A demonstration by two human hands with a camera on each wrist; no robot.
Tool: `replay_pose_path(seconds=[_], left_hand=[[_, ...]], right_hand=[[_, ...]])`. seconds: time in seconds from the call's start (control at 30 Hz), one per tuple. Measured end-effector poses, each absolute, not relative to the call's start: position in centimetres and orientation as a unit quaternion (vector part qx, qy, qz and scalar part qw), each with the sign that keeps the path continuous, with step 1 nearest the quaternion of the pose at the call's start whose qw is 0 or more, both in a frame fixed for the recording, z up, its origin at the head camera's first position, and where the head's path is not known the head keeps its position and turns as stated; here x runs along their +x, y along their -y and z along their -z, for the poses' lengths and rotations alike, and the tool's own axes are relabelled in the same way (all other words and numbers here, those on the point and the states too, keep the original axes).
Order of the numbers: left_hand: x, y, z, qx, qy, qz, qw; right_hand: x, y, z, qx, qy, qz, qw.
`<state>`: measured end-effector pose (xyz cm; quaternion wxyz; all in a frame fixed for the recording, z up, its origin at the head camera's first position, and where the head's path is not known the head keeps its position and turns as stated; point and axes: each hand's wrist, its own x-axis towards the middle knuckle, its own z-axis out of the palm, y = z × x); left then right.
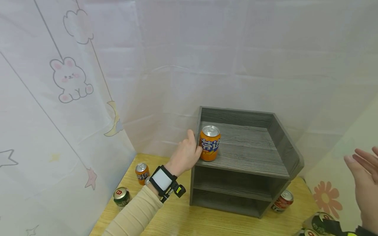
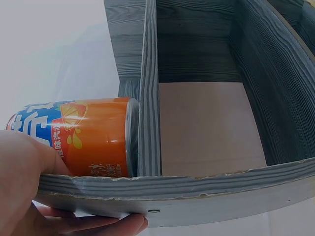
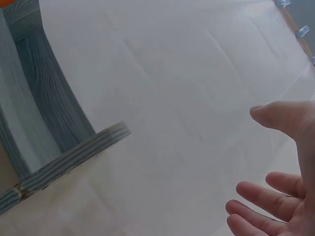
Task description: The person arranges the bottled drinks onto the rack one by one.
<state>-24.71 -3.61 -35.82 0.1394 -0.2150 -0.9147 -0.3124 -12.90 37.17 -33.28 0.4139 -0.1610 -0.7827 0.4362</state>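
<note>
An orange soda can (image 1: 210, 144) stands upright on the top board of a grey wood-grain shelf unit (image 1: 248, 141), by its left front corner. My left hand (image 1: 184, 154) straddles the unit's left side panel. In the left wrist view, the thumb side of the left hand (image 2: 22, 169) lies against the orange can (image 2: 96, 140), while the other fingers rest along the panel's outer face (image 2: 98, 204). Part of the can is covered by the hand. Off to the unit's right, my right hand (image 1: 366, 183) is raised, fingers spread and holding nothing.
Left of the unit on the wooden table (image 1: 165, 218) stand another orange can (image 1: 142, 173), a green can (image 1: 121, 196) and a can mostly behind my arm. At right are a red can (image 1: 282, 201) and green cans (image 1: 319, 223). A pale printed curtain (image 1: 177, 65) hangs behind.
</note>
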Motion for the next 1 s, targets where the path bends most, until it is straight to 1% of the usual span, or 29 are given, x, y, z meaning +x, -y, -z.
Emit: replay_pose_path(seconds=[0.03,0.1,0.27,0.47,0.6,0.7,0.83,1.0], left_hand=[[-24.7,3.6,35.8,-0.215,0.914,0.314,0.139],[-24.7,3.6,35.8,-0.214,0.915,0.314,0.138],[-24.6,3.6,35.7,-0.213,0.914,0.319,0.135],[-24.6,3.6,35.7,-0.214,0.913,0.321,0.133],[-24.6,3.6,35.8,-0.214,0.913,0.323,0.129],[-24.7,3.6,35.9,-0.216,0.914,0.317,0.132],[-24.7,3.5,35.9,-0.218,0.914,0.309,0.144],[-24.8,3.5,36.0,-0.215,0.915,0.309,0.142]], right_hand=[[-13.1,-37.4,33.8,-0.162,0.777,-0.443,0.416],[-13.6,-37.9,34.8,-0.187,0.773,-0.458,0.397],[-15.2,-40.4,38.0,-0.238,0.785,-0.486,0.304],[-16.9,-42.1,40.5,-0.254,0.812,-0.477,0.221],[-17.4,-41.9,40.6,-0.245,0.834,-0.464,0.171],[-17.8,-42.1,40.8,-0.223,0.850,-0.456,0.144],[-18.5,-42.7,41.7,-0.194,0.867,-0.442,0.119],[-20.0,-43.6,43.4,-0.184,0.885,-0.417,0.093]])
